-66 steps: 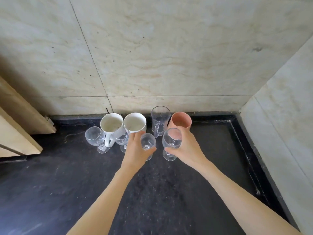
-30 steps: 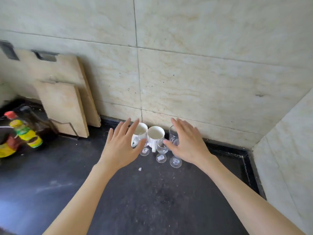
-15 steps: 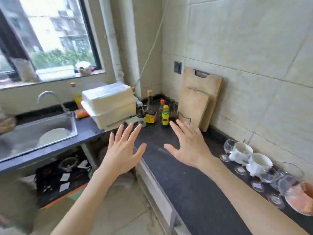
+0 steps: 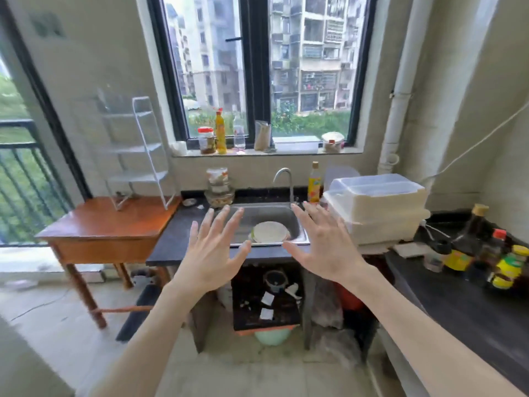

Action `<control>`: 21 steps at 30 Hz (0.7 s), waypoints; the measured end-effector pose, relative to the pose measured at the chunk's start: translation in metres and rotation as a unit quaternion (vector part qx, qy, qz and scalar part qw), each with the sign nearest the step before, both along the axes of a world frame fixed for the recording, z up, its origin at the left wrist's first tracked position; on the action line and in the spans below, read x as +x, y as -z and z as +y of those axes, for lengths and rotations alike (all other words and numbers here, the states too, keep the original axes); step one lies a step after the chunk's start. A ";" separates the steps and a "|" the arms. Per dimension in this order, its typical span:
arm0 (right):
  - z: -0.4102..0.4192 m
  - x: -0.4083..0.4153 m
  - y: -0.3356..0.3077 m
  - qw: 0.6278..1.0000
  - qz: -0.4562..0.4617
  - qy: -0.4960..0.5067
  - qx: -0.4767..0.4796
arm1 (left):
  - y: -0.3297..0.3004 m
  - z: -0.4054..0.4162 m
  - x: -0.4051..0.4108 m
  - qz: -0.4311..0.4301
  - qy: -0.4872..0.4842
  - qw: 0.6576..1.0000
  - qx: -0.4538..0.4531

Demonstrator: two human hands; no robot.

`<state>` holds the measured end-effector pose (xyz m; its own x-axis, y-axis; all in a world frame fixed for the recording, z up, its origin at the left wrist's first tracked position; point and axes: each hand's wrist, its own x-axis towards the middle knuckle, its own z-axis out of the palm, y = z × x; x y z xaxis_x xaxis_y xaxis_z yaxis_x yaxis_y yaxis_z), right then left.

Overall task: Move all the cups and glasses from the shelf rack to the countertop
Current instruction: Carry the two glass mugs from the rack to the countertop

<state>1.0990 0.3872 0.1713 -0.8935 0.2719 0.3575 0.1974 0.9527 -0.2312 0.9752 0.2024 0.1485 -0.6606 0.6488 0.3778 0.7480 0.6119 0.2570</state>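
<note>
My left hand (image 4: pixel 213 260) and right hand (image 4: pixel 326 252) are both raised in front of me, palms forward, fingers straight and spread; each grip is wide and holds nothing. The two hands sit side by side with a gap between the thumbs.

Beyond that gap is the steel sink (image 4: pixel 299 222), with a pale round plate (image 4: pixel 269 232) lying in it and the faucet (image 4: pixel 283 179) rising behind. The dark counter (image 4: pixel 171 242) runs around the sink, past my left fingertips.

The white shelf rack (image 4: pixel 143 150) stands well off to the left of my left hand, farther away, on a wooden table (image 4: pixel 108 222) that butts against the counter's end. I can make out no cups or glasses on its tiers, and none appear anywhere in this view.

Just past my right hand, to its right, a stack of white lidded containers (image 4: pixel 375 207) rests on the counter. A yellow-labelled bottle (image 4: pixel 314 183) stands behind my right fingertips, near the faucet. Farther right, along the side stretch of counter, is a cluster of sauce bottles (image 4: pixel 483 250). Jars and bottles line the windowsill (image 4: pixel 297 150) above the sink.
</note>
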 end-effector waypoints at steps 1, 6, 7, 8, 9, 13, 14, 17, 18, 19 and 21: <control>-0.013 -0.024 -0.001 1.000 0.002 -0.015 -0.003 | -0.001 -0.016 -0.019 -0.001 -0.017 1.000 0.002; -0.065 -0.136 -0.003 0.997 -0.010 -0.073 0.001 | 0.003 -0.083 -0.104 -0.011 -0.084 0.996 -0.013; -0.074 -0.156 -0.003 0.996 -0.012 -0.085 0.000 | 0.005 -0.094 -0.119 -0.012 -0.098 0.995 -0.013; -0.081 -0.177 -0.003 0.995 -0.016 -0.100 -0.001 | 0.007 -0.104 -0.134 -0.013 -0.113 0.993 -0.014; -0.089 -0.197 -0.002 0.993 -0.019 -0.115 -0.003 | 0.010 -0.114 -0.148 -0.014 -0.127 0.992 -0.016; -0.115 -0.282 -0.002 0.987 -0.023 -0.161 -0.008 | 0.018 -0.150 -0.208 -0.019 -0.184 0.983 -0.015; -0.121 -0.304 -0.003 0.985 -0.022 -0.173 -0.008 | 0.017 -0.157 -0.225 -0.020 -0.198 0.980 -0.016; -0.137 -0.373 -0.010 0.978 -0.007 -0.206 -0.012 | 0.004 -0.173 -0.283 -0.019 -0.229 0.973 -0.009; -0.141 -0.396 -0.014 0.977 -0.003 -0.214 -0.017 | -0.003 -0.177 -0.304 -0.017 -0.235 0.972 -0.004; -0.143 -0.419 -0.020 0.975 0.000 -0.221 -0.021 | -0.012 -0.181 -0.325 -0.014 -0.240 0.971 0.000; -0.146 -0.464 -0.033 0.973 0.010 -0.230 -0.020 | -0.029 -0.187 -0.366 -0.010 -0.248 0.969 0.009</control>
<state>0.6350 0.2410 0.2041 -0.9170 -0.1407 0.3732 -0.2519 0.9298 -0.2684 0.6095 0.0153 0.1771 -0.8968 0.2438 0.3692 0.3582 0.8899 0.2824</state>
